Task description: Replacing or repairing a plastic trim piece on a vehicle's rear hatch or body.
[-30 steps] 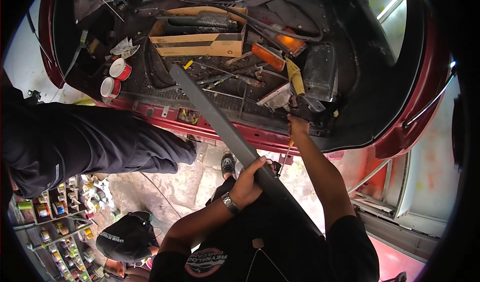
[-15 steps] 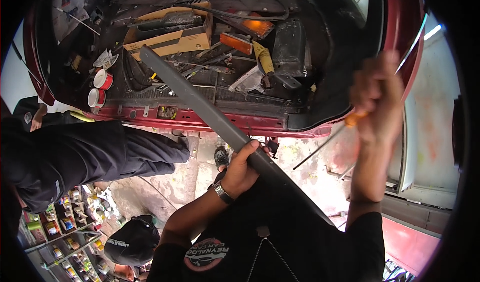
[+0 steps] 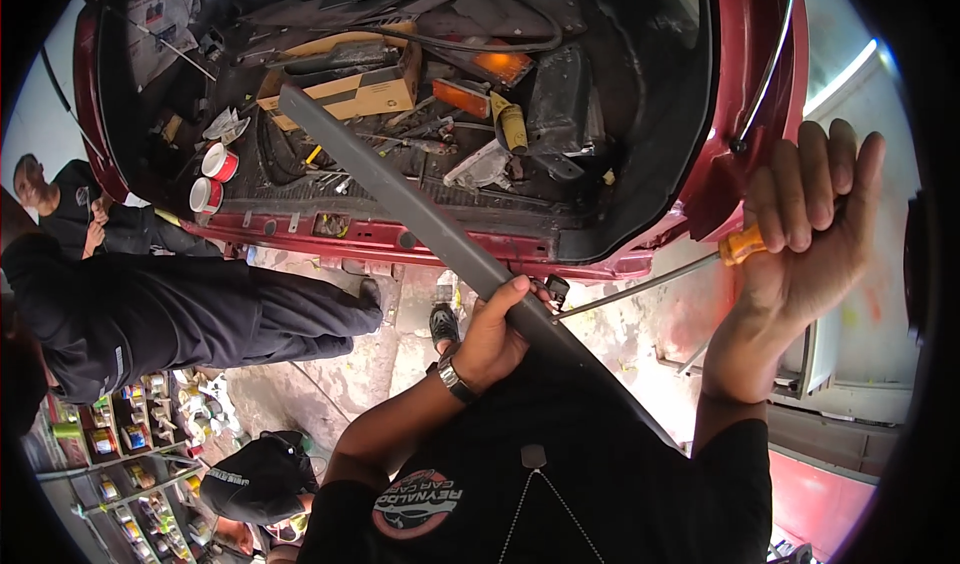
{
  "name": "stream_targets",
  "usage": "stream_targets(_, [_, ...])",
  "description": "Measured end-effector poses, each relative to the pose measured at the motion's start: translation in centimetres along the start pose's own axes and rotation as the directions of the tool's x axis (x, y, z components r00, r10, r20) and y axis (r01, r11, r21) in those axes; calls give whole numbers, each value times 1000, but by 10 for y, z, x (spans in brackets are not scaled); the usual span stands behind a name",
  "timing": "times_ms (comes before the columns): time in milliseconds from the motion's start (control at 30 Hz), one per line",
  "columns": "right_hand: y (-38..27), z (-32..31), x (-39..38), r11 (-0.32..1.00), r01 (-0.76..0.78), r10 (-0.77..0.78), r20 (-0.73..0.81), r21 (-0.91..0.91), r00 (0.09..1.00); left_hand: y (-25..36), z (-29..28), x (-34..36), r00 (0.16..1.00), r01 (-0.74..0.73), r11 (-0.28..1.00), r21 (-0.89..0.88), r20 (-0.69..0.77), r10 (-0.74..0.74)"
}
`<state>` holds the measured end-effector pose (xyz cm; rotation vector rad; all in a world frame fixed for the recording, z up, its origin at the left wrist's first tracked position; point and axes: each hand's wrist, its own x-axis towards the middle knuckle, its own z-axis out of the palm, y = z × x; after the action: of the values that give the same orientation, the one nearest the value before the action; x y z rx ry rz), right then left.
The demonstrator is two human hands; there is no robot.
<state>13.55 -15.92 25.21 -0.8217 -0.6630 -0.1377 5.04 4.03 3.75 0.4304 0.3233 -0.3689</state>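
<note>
Here, your left hand (image 3: 490, 339) grips the long grey strip (image 3: 430, 228) midway; your right hand (image 3: 805, 269) loosely holds an orange-handled screwdriver (image 3: 690, 268), tip near the strip's edge.

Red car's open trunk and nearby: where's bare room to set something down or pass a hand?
The dark strip right of the black plastic housing looks fairly bare. A hand might pass below the orange-handled screwdriver, between the long grey panel and right forearm. Crowded: around the brown cardboard box and orange lamps.
</note>
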Motion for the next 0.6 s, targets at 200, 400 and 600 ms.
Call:
stream_targets(200, [-10,-7,-3,999,-15,14,19,31,1000,-14,-1,-2,1000,-27,998,-61,-18,26])
stream_targets(400, [-17,-9,-8,999,-21,19,39,51,999,-20,5,-8,999,-33,997,-74,-45,29])
stream_targets(600, [-14,-6,-13,998,-12,10,37,55,999,-22,3,-11,997,-47,997,-63,-62,43])
